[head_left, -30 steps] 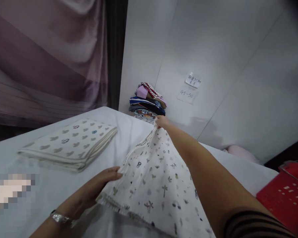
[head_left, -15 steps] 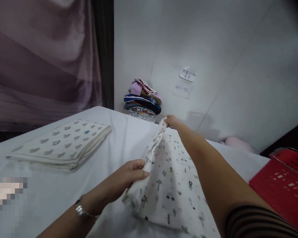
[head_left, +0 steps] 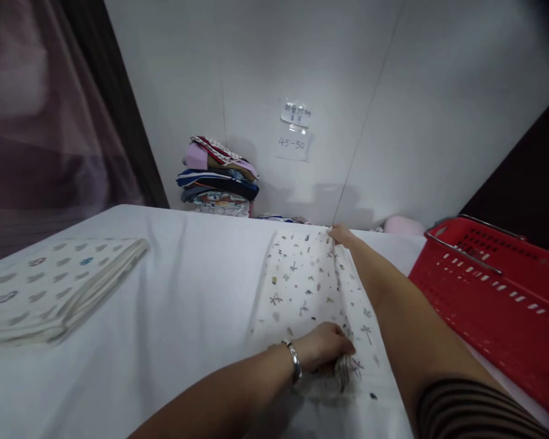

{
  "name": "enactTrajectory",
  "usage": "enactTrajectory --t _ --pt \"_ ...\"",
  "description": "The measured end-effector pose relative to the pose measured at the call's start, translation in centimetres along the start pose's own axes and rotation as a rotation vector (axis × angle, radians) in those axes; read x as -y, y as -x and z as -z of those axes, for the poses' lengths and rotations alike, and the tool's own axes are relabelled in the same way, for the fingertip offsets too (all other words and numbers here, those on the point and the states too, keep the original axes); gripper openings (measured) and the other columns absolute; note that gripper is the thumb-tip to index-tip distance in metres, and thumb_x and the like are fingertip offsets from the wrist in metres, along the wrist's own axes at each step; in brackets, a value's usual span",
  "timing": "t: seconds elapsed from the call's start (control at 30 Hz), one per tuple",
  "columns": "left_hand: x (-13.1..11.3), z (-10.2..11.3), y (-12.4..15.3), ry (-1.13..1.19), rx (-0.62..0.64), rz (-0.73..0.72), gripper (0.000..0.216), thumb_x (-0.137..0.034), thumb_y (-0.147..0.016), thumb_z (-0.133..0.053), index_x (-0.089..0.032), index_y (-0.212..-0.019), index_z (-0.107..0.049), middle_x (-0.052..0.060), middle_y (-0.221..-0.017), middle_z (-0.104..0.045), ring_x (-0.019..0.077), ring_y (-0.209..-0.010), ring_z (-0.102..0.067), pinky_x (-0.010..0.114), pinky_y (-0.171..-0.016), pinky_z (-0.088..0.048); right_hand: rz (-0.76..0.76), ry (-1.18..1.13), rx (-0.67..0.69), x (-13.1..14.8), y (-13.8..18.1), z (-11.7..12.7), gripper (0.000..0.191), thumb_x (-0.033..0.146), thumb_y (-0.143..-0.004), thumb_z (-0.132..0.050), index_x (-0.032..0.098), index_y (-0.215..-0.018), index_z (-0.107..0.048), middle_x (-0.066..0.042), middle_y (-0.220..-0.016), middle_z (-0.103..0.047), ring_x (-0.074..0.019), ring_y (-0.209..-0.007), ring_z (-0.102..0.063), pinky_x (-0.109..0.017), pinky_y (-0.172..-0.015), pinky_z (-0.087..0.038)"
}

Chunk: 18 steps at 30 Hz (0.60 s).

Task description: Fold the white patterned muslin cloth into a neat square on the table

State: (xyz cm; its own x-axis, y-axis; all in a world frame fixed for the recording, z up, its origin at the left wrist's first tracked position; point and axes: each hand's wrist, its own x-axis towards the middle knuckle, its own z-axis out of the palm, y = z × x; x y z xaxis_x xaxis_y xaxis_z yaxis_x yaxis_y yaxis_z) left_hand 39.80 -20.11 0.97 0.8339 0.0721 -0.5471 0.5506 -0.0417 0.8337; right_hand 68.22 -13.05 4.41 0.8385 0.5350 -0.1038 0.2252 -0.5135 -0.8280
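A white cloth (head_left: 297, 280) printed with small palm trees and other little motifs lies folded in layers on the white-covered table. My right hand (head_left: 341, 235) pinches the far end of a raised fold in it. Nearer to me, my left hand (head_left: 327, 344), with a silver bracelet at the wrist, grips the near end of the same fold. Its fingertips are partly hidden behind the bunched layers. To the left of the fold the cloth lies flat; to the right it slopes down under my right forearm.
Another folded cloth (head_left: 59, 280) with grey cloud-like shapes lies at the left. A stack of folded fabrics (head_left: 219, 177) stands against the wall behind the table (head_left: 201, 274). A red plastic basket (head_left: 494, 305) with metal handles is at the right. Two paper labels (head_left: 295, 143) hang on the wall.
Both hands have brought the gripped fold of the printed cloth from its left side over to the right, leaving a flat part on the left. My view has turned right, showing more of the basket.
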Motion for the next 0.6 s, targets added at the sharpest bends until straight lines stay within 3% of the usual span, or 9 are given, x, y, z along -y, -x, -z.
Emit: enactTrajectory --t 0.1,0.3,0.47,0.6 --pt "-0.7 -1.1 -1.0 -0.031 -0.007 0.021 0.012 -0.023 -0.063 -0.058 -0.019 -0.065 -0.047 -0.007 -0.04 -0.038 0.01 -0.03 -0.034 0.023 -0.031 -0.024 -0.004 0.004 -0.035 -2.0 -0.5 0.5 0.028 0.004 -0.074 -0.056 0.01 -0.099 -0.064 -0.001 -0.061 -0.059 -0.0091 -0.05 -0.054 -0.022 -0.053 -0.051" --pt "-4.1 -3.3 -3.3 0.057 -0.015 -0.11 0.015 -0.029 -0.066 -0.059 -0.02 -0.067 -0.046 -0.007 -0.04 -0.037 0.009 -0.03 -0.034 0.021 -0.032 -0.023 0.068 0.053 -0.058 -2.2 -4.1 1.9 0.037 0.006 -0.076 -0.054 0.016 -0.111 -0.061 -0.005 -0.082 -0.066 -0.0118 -0.065 -0.061 -0.021 -0.056 -0.051" --pt "-2.7 -5.9 -6.6 -0.053 -0.032 0.011 0.019 -0.024 -0.065 -0.06 -0.021 -0.056 -0.043 -0.005 -0.039 -0.036 0.0078 -0.033 -0.034 0.024 -0.038 -0.029 0.051 0.171 -0.089 -4.3 -5.8 2.1 0.032 0.007 -0.071 -0.059 0.012 -0.102 -0.065 -0.008 -0.079 -0.066 -0.0191 -0.075 -0.064 -0.025 -0.063 -0.051" --pt "-1.9 -6.5 -7.4 -0.071 -0.032 -0.035 0.021 -0.029 -0.065 -0.062 -0.023 -0.054 -0.045 -0.002 -0.043 -0.039 0.0101 -0.036 -0.036 0.03 -0.04 -0.029 0.054 0.213 -0.129 -6.1 -6.1 2.1 0.034 0.01 -0.072 -0.059 0.013 -0.105 -0.064 -0.009 -0.084 -0.067 -0.0205 -0.081 -0.064 -0.025 -0.067 -0.05"
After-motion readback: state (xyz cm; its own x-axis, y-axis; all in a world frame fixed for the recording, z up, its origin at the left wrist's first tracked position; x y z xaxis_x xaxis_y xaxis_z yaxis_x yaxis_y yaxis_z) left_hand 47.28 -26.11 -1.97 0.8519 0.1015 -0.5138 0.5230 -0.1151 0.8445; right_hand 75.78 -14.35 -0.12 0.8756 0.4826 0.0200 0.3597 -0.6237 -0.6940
